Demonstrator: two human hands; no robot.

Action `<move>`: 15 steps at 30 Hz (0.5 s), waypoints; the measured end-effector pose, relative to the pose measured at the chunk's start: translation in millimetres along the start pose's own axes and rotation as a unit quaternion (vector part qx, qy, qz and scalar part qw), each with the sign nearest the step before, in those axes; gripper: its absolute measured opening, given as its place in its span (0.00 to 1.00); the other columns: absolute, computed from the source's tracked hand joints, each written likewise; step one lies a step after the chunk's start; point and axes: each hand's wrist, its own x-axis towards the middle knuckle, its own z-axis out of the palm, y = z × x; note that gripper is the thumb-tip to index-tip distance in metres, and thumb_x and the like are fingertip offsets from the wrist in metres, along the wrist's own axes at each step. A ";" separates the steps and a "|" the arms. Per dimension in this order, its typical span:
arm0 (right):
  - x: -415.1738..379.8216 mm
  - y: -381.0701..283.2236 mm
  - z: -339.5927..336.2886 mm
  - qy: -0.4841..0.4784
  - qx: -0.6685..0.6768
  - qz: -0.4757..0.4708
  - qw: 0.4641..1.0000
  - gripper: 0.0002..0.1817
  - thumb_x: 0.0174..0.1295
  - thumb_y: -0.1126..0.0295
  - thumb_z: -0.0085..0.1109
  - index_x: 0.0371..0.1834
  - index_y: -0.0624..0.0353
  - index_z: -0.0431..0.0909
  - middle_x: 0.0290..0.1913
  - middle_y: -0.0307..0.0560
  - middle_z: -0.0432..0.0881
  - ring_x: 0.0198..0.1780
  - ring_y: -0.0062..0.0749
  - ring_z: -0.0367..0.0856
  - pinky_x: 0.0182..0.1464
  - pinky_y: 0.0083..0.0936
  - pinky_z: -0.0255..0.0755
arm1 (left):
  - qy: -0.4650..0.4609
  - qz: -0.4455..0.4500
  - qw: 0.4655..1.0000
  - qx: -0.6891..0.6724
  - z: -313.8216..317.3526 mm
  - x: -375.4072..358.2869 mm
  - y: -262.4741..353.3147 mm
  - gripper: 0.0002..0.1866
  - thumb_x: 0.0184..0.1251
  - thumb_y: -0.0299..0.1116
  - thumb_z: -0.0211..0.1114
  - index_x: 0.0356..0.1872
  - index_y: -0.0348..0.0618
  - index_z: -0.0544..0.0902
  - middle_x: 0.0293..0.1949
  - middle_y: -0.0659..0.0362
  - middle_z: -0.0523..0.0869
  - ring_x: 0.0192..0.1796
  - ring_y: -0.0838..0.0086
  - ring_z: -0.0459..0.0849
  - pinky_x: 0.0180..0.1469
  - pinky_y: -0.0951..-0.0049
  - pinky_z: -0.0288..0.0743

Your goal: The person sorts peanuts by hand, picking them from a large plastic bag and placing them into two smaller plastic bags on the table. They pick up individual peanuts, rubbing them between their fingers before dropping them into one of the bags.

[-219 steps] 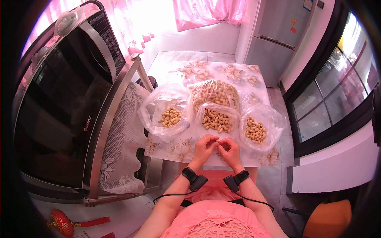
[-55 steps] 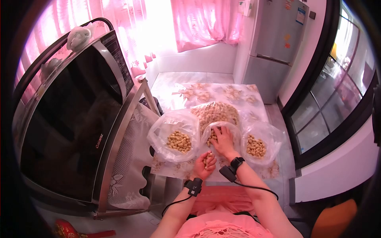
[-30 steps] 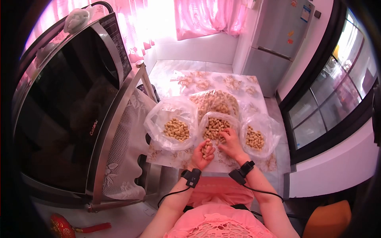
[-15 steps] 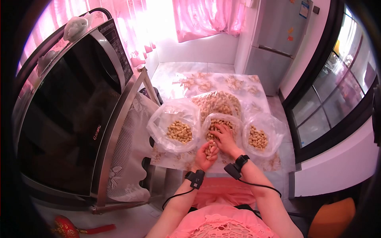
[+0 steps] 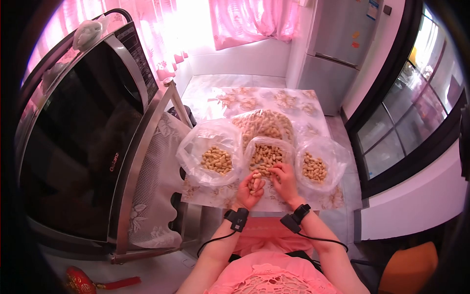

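Observation:
Several unshelled peanuts [image 5: 255, 184] rest in my left hand [image 5: 248, 194], its fingers curled around them at the near edge of the middle bag. Beside it my right hand [image 5: 286, 183] has its fingers drawn together at that bag's front rim; what lies between the fingertips is too small to make out. The middle clear plastic bag [image 5: 291, 156] stands open with peanuts [image 5: 265, 155] inside. To its left is a wider open bag [image 5: 190, 153] with a heap of peanuts [image 5: 216, 160]. On the right stands another open bag [image 5: 338, 158] with peanuts [image 5: 314, 167].
A large filled bag of peanuts [image 5: 267, 123] lies behind the middle bag. All stand on a low table with a flowered cover [image 5: 235, 196]. A Galanz microwave [image 5: 81, 147] on a metal stand is close on the left; a fridge [image 5: 330, 59] stands at the back right.
My right hand has pulled back out of the middle bag toward me, its fingers now closed together. My left hand still cradles peanuts. The view has shifted slightly.

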 end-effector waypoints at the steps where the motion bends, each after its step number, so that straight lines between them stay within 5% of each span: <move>1: -3.3 0.0 2.0 0.002 0.006 -0.001 1.000 0.13 0.54 0.83 0.62 0.42 0.61 0.84 0.47 0.49 0.79 0.53 0.47 0.76 0.56 0.37 0.72 | 0.001 -0.003 1.000 -0.001 -0.8 -0.1 -0.8 0.13 0.80 0.38 0.48 0.49 0.43 0.79 0.19 0.62 0.70 0.25 0.79 0.64 0.19 0.82 0.57; 10: -29.1 -21.2 10.3 0.086 0.054 0.061 0.993 0.09 0.57 0.80 0.62 0.42 0.61 0.82 0.47 0.49 0.79 0.50 0.46 0.77 0.49 0.35 0.75 | -0.043 -0.018 0.998 -0.050 -6.0 5.1 -1.4 0.12 0.79 0.33 0.51 0.51 0.39 0.80 0.42 0.57 0.79 0.38 0.73 0.73 0.28 0.80 0.70; 15: -34.6 -19.4 13.4 0.142 0.066 0.098 0.983 0.07 0.59 0.78 0.63 0.40 0.60 0.81 0.44 0.49 0.80 0.48 0.45 0.78 0.48 0.34 0.74 | 0.151 0.025 0.988 -0.012 10.8 3.1 -6.4 0.13 0.80 0.34 0.51 0.53 0.38 0.79 0.49 0.52 0.82 0.45 0.67 0.80 0.41 0.72 0.77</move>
